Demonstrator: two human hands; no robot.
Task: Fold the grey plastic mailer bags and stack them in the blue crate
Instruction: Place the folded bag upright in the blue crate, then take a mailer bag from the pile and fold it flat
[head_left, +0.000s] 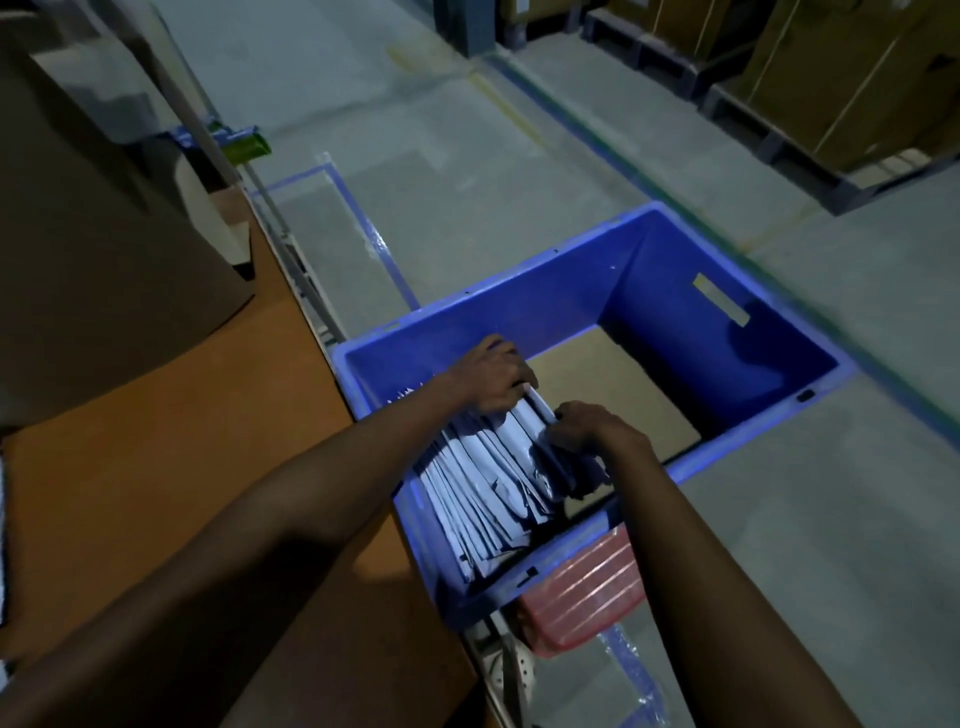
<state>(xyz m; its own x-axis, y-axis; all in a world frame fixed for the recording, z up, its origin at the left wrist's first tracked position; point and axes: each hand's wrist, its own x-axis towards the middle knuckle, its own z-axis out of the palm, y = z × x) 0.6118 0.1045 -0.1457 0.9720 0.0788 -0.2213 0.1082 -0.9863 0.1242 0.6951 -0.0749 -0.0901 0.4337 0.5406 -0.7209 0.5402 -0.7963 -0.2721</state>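
Head | left hand (493, 382), right hand (587, 431) grip mailer bags (483, 488) in blue crate (675, 270) | red basket (582, 587) under near rim

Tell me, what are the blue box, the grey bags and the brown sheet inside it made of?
The blue box looks like hard moulded plastic, smooth with a slight sheen, with a thick straight rim and walls. The grey bags look like thin plastic film, a bit glossy, creased and wrinkled. The brown sheet on the box floor is probably cardboard: flat, matt and dull.
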